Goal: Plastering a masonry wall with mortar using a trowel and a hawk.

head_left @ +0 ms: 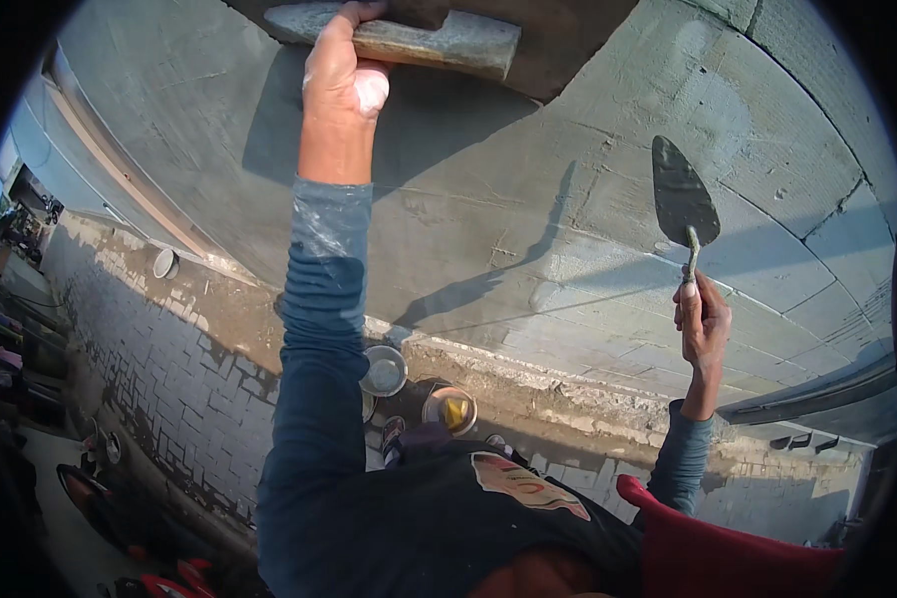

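My left hand (341,85) is raised at the top, closed on a long, pale, mortar-stained float (453,45), which lies against or just over dark grey plaster (553,35) on the wall. White residue marks the base of that hand. My right hand (705,324), farther right and lower, grips the handle of a pointed trowel (683,184), its dark blade upward in front of bare grey blockwork (767,120). Smoother grey render (159,110) covers the left part of the wall, with shadows cast across it.
At the wall's foot by my feet stand a metal bowl (385,371) and a bucket (448,411) with something yellow inside. A small container (165,264) lies further left on a paved walkway (169,389). Dark objects crowd the far left edge, some red ones below.
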